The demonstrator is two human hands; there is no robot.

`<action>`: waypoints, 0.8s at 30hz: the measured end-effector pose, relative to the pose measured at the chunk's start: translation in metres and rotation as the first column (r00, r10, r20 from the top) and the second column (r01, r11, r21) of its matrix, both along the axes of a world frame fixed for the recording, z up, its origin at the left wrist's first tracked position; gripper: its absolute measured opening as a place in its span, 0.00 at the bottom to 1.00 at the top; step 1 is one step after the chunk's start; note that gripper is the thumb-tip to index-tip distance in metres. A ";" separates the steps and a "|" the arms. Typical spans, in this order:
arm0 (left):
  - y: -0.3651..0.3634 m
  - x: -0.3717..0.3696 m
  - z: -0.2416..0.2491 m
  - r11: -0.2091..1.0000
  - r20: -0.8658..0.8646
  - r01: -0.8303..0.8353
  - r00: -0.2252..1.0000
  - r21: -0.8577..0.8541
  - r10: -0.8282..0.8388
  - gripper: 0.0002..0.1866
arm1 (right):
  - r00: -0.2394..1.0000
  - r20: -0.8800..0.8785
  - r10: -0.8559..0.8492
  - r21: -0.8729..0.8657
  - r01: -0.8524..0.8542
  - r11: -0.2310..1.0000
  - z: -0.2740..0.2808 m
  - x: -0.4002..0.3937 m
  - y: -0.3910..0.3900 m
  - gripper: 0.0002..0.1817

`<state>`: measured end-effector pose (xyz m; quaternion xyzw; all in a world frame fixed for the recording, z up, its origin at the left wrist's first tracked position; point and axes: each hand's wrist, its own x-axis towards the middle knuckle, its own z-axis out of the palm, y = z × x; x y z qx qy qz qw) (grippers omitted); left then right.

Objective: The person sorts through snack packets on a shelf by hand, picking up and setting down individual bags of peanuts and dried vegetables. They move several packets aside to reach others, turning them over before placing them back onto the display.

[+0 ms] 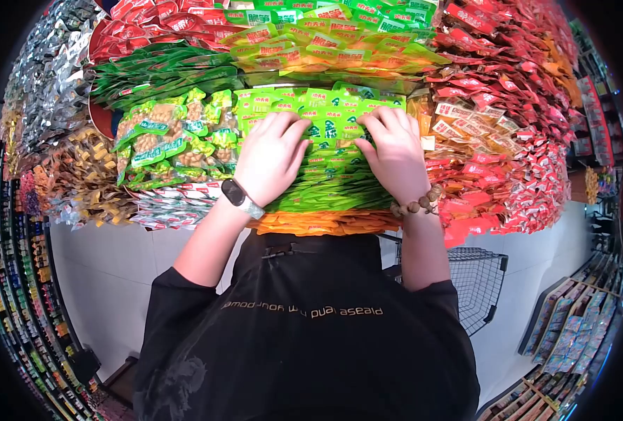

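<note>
My left hand [273, 156] rests on the left side of a row of green snack packets [332, 126], its fingers bent and its thumb apart. On the right side of the same row, my right hand [397, 151] touches the packets with curled fingers and thumb spread. Neither hand has a packet closed in its fingers that I can see; the fingertips are partly hidden. Between the hands the packets stand in tight layers. Clear-and-green nut-like snack bags [160, 133] lie just left of my left hand.
Orange packets [329, 222] line the near edge of the display. Red packets [494, 161] are heaped on the right, yellow-green ones [332, 45] behind. A black wire basket [476, 288] is below right. Stocked shelves [578, 323] stand further right.
</note>
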<state>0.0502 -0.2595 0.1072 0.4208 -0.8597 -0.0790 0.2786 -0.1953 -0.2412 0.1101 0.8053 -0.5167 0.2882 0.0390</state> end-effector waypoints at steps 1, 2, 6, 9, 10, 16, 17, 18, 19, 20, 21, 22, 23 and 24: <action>0.000 -0.003 -0.001 0.999 -0.005 0.006 1.000 0.050 -0.006 0.13 | 1.000 -0.022 -0.004 0.000 0.004 1.000 0.001 0.000 0.000 0.13; -0.001 -0.005 -0.003 1.000 -0.031 0.017 0.999 0.000 -0.017 0.12 | 1.000 -0.003 -0.003 0.046 0.003 0.999 0.000 0.000 -0.002 0.11; -0.001 -0.011 -0.009 0.994 0.001 0.001 1.000 0.105 -0.001 0.12 | 0.999 -0.039 0.024 0.136 -0.019 0.991 -0.015 -0.002 -0.009 0.09; 0.003 -0.012 -0.013 0.995 0.025 0.008 1.000 0.101 -0.011 0.12 | 0.997 -0.074 0.037 0.123 -0.028 0.992 -0.015 -0.002 -0.009 0.11; 0.005 -0.012 -0.013 0.995 0.019 0.011 1.000 0.096 -0.013 0.12 | 0.997 -0.072 0.036 0.117 -0.028 0.993 -0.015 -0.001 -0.008 0.11; 0.007 -0.009 -0.014 0.988 0.068 0.041 0.996 0.147 -0.051 0.14 | 0.996 -0.071 -0.048 0.165 0.059 0.984 -0.023 -0.002 -0.004 0.04; 0.007 -0.010 -0.014 0.987 0.076 0.041 0.996 0.154 -0.053 0.14 | 0.997 -0.066 -0.046 0.159 0.056 0.986 -0.024 -0.001 -0.002 0.04; 0.006 -0.010 -0.012 0.991 0.075 0.049 0.995 0.122 -0.059 0.13 | 0.997 -0.061 -0.047 0.151 0.056 0.987 -0.024 -0.001 -0.002 0.03; 0.005 -0.010 -0.011 0.994 0.074 0.059 0.995 0.088 -0.065 0.13 | 0.997 -0.057 -0.049 0.141 0.056 0.988 -0.023 -0.001 -0.002 0.03; 0.004 -0.011 -0.009 0.996 0.073 0.068 0.995 0.055 -0.072 0.12 | 0.998 -0.048 -0.033 0.157 0.040 0.987 -0.022 -0.002 -0.003 0.03; 0.003 -0.013 -0.007 0.999 0.049 0.053 0.997 -0.009 -0.053 0.11 | 0.999 -0.038 -0.017 0.176 0.023 0.984 -0.021 -0.003 -0.003 0.03; 0.001 -0.016 -0.004 0.997 0.024 0.035 0.999 -0.074 -0.034 0.10 | 1.000 -0.027 0.000 0.194 0.005 0.981 -0.020 -0.004 -0.003 0.03; -0.001 -0.019 -0.002 0.990 -0.002 0.016 1.000 -0.138 -0.017 0.10 | 1.000 -0.012 0.016 0.213 -0.013 0.977 -0.017 -0.004 -0.003 0.04; -0.002 -0.021 -0.002 0.994 0.013 0.016 1.000 -0.107 -0.015 0.10 | 1.000 0.003 0.031 0.233 -0.031 0.972 -0.013 -0.004 -0.003 0.05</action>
